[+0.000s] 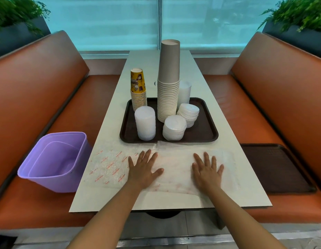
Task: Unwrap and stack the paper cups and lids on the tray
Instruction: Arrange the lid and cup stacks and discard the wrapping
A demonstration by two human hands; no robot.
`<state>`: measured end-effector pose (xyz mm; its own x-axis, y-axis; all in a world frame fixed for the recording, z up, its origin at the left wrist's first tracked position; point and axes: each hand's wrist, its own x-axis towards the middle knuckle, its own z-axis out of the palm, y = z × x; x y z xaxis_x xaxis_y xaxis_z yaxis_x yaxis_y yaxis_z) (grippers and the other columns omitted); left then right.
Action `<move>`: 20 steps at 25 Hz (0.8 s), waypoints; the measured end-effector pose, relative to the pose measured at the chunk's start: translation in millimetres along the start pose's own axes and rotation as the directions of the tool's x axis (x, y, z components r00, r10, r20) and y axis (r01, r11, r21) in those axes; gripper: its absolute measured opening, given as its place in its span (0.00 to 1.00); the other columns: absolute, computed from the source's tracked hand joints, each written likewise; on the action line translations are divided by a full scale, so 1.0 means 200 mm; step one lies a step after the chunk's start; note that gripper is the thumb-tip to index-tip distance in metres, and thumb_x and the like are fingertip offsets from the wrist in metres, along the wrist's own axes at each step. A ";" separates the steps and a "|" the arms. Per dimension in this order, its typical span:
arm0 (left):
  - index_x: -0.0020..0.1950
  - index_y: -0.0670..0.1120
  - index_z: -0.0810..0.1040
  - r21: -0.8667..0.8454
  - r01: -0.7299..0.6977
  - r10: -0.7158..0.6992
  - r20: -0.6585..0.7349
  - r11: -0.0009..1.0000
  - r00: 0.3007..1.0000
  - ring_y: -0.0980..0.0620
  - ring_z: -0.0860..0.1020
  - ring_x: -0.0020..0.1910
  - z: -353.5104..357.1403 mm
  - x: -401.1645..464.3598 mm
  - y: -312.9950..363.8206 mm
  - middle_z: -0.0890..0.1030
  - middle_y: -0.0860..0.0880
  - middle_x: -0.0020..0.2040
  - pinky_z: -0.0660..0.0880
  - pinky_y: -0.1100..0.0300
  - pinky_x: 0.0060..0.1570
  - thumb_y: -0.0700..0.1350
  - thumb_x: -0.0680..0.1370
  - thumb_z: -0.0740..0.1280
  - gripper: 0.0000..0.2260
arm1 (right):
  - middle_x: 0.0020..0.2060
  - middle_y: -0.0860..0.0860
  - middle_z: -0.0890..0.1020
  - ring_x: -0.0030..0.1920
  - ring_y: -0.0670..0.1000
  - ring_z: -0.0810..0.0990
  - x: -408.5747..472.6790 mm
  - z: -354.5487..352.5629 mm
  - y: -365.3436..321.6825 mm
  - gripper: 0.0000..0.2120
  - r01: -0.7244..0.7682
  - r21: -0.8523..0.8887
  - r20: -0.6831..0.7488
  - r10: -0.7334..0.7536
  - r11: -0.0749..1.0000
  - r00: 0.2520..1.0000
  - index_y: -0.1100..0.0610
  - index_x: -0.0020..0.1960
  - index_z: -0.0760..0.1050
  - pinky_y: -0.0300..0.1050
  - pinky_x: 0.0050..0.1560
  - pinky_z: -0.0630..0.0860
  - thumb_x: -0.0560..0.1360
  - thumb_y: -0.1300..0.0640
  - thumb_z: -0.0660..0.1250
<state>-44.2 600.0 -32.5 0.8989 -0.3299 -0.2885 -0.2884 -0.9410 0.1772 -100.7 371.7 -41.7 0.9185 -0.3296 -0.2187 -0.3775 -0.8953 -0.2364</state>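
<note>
A dark brown tray [204,135] on the table holds a tall stack of grey-brown paper cups [168,81], upside down, and a shorter stack of yellow printed cups [138,88]. Several stacks of white lids stand around them: one at front left [145,123], one at front middle [174,130], one leaning at right [189,113] and one behind [184,91]. Clear plastic wrappers [175,171] with red print lie flat on the table in front of the tray. My left hand [143,168] and my right hand [207,169] press flat on the wrappers, fingers spread.
A purple plastic bin [53,160] sits on the orange bench at left, against the table edge. A second dark tray [274,168] lies on the right bench. Planters stand behind both seat backs. A window is at the table's far end.
</note>
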 end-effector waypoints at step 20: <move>0.77 0.59 0.45 0.020 -0.151 0.151 0.008 0.988 0.989 0.48 0.40 0.76 0.03 0.02 0.13 0.41 0.52 0.78 0.36 0.43 0.72 0.55 0.83 0.46 0.22 | 0.76 0.47 0.55 0.76 0.50 0.50 -0.07 0.01 -0.10 0.21 0.022 0.074 -0.088 -0.016 0.997 0.996 0.44 0.75 0.56 0.60 0.73 0.45 0.82 0.48 0.48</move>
<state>-50.4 573.0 -34.0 0.8424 -0.4687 -0.2659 -0.4274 -0.8817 0.2000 -106.5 393.9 -35.5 0.9311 -0.3405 -0.1308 -0.3646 -0.8778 -0.3107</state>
